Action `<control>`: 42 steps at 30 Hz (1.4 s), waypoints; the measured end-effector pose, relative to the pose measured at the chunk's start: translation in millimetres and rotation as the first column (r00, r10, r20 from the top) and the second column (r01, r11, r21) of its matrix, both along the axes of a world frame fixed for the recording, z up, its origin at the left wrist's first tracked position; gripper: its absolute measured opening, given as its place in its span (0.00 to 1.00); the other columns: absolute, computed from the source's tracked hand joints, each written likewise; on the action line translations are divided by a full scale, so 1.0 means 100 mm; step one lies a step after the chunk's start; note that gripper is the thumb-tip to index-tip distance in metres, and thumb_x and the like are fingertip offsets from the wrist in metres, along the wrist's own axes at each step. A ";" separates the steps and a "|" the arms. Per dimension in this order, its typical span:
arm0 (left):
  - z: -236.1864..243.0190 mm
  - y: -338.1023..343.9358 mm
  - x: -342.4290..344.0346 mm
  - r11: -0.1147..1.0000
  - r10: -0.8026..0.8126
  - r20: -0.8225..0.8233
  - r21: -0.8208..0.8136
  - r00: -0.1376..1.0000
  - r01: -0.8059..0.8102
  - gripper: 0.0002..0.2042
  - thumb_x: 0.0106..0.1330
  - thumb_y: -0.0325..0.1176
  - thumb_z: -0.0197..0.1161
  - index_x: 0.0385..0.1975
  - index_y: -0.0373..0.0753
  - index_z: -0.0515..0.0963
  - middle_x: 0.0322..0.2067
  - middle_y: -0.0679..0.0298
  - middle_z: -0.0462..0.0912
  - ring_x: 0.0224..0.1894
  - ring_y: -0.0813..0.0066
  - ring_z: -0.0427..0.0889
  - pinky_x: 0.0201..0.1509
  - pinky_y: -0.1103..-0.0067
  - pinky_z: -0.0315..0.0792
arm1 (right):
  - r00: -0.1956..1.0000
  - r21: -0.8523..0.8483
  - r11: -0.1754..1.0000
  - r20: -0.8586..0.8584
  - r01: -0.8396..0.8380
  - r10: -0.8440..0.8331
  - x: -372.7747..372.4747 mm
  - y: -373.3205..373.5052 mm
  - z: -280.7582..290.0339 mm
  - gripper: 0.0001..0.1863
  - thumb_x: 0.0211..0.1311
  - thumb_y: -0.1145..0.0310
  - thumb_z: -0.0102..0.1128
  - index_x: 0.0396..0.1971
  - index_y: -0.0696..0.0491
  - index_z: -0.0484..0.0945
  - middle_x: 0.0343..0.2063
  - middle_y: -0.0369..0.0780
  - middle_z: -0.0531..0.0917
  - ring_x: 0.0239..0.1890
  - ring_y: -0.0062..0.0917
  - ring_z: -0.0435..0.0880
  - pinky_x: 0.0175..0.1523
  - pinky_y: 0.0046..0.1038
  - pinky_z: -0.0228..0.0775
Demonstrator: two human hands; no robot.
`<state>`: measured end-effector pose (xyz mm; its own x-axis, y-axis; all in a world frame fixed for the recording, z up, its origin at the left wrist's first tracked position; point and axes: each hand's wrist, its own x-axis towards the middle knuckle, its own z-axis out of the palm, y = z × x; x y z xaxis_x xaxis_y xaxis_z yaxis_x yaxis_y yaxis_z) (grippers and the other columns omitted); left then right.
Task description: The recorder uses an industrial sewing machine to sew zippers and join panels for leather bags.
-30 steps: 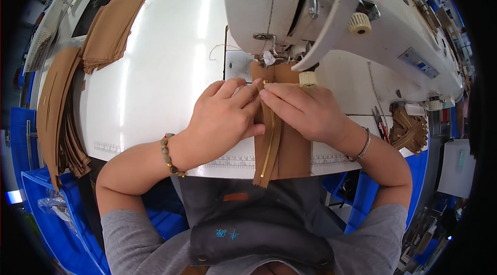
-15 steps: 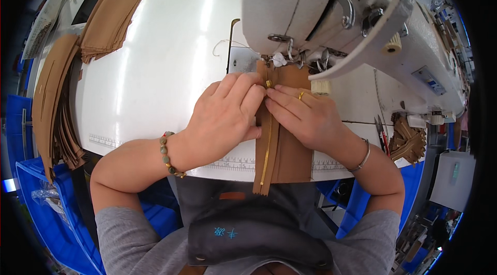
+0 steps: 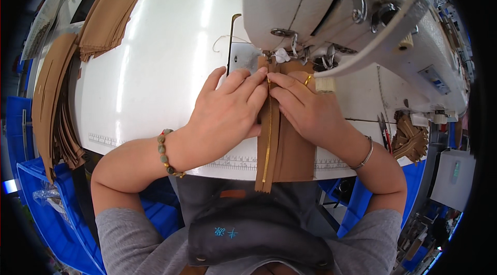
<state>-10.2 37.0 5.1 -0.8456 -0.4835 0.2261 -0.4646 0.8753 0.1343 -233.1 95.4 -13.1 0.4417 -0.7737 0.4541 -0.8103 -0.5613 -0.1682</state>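
A brown fabric panel [image 3: 297, 163] with a brown zipper [image 3: 268, 153], its gold teeth running lengthwise, lies under the sewing machine's presser foot [image 3: 268, 56] and hangs over the table's front edge. My left hand [image 3: 228, 109] holds the zipper's left side just in front of the foot, index fingertip near the top and thumb lower down, partly hidden. My right hand [image 3: 305, 106], a gold ring on one finger, presses its fingertips together on the zipper's right side, close beside the left fingers. The zipper's top end is partly covered by fingers.
The white machine head [image 3: 279, 0] overhangs the table [image 3: 134, 109]. Brown cut pieces lie stacked [image 3: 111, 13] and draped [image 3: 54, 93] at left. At right are scissors [image 3: 384, 130] and a brown bundle [image 3: 409, 138]. A blue bin [image 3: 49, 207] stands below left.
Both my hands have shifted farther up toward the presser foot along the zipper. The gold slider seen between the fingers half a second ago is now mostly covered. The view has shifted slightly.
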 end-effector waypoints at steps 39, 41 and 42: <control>-0.04 -0.05 -0.02 0.998 -0.044 -0.017 -0.044 0.999 0.043 0.38 0.43 0.42 0.79 0.59 0.32 0.79 0.60 0.58 0.80 0.60 0.58 0.76 0.65 0.67 0.73 | 0.992 0.204 0.975 -0.113 0.086 -0.064 -0.02 0.17 0.02 0.31 0.59 0.57 0.73 0.62 0.52 0.80 0.68 0.43 0.77 0.57 0.37 0.82 0.70 0.52 0.67; -0.04 -0.06 -0.02 0.999 -0.039 0.021 -0.027 0.999 0.040 0.38 0.47 0.45 0.78 0.59 0.30 0.79 0.65 0.54 0.78 0.66 0.57 0.73 0.69 0.66 0.71 | 0.989 0.214 0.971 -0.124 0.107 -0.082 -0.01 0.17 0.03 0.31 0.60 0.57 0.73 0.63 0.52 0.79 0.69 0.43 0.76 0.56 0.37 0.83 0.70 0.52 0.67; -0.04 -0.06 -0.02 0.999 -0.038 0.014 -0.019 0.999 0.038 0.38 0.47 0.45 0.78 0.59 0.30 0.79 0.65 0.54 0.78 0.66 0.57 0.73 0.69 0.66 0.71 | 0.989 0.214 0.971 -0.123 0.107 -0.082 -0.02 0.17 0.04 0.31 0.60 0.57 0.73 0.63 0.52 0.79 0.69 0.43 0.76 0.56 0.37 0.83 0.70 0.52 0.67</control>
